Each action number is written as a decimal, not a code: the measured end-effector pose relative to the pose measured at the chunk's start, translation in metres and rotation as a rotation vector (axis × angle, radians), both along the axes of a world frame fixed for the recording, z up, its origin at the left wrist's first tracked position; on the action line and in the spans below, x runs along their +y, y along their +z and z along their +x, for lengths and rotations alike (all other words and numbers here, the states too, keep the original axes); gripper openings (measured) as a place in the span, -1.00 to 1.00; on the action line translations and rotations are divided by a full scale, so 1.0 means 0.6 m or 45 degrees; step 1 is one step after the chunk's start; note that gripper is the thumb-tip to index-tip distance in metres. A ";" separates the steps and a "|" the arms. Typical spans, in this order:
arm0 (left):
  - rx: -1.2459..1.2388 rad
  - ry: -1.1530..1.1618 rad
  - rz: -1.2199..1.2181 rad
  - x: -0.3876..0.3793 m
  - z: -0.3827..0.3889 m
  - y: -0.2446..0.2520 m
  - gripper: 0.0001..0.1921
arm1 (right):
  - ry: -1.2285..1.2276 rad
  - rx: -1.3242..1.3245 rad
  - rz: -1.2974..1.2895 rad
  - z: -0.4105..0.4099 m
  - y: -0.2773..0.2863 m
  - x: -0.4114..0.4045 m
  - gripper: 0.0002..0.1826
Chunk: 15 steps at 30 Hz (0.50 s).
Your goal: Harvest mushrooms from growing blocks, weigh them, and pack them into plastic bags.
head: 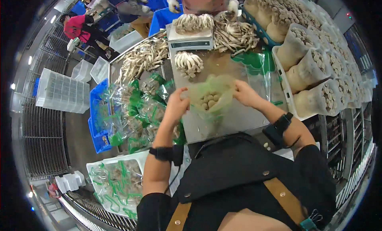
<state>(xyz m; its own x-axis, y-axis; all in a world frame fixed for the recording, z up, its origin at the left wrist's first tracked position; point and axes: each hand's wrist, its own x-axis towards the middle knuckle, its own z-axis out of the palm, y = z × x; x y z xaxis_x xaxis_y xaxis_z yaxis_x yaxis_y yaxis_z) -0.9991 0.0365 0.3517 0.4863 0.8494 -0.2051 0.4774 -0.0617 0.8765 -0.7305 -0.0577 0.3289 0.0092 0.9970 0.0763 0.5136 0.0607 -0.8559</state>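
Observation:
A clear plastic bag with green print (213, 82) is stretched between my two hands above the metal tabletop. Inside it sits a clump of mushrooms (210, 100), their round caps facing up. My left hand (178, 105) grips the bag's left edge, and my right hand (243, 93) pinches its right edge. Just beyond the bag, a loose cluster of white-stemmed mushrooms (189, 64) lies on the metal table (226, 126). Flat green-printed bags (259, 70) lie to the right of my right hand.
A digital scale (191, 43) carries another mushroom cluster. Loose mushrooms (144, 56) and filled bags (146, 111) cover the left side. At right, a white crate (282, 76) holds bagged mushroom blocks (310, 64). A co-worker's gloved hand (173, 5) is across the table. Blue crates (98, 117) stand left.

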 end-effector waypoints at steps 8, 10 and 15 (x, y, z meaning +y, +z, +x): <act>-0.259 0.087 -0.219 -0.010 0.002 -0.047 -0.58 | 0.339 -0.966 0.898 -0.088 0.124 0.009 -0.65; -0.412 -0.006 -0.029 -0.011 0.012 -0.093 -0.51 | 0.640 -1.091 0.457 -0.084 0.099 0.033 -0.71; -0.351 -0.320 0.309 -0.037 0.037 -0.128 0.17 | 0.753 -0.871 0.363 -0.038 0.161 0.066 -0.78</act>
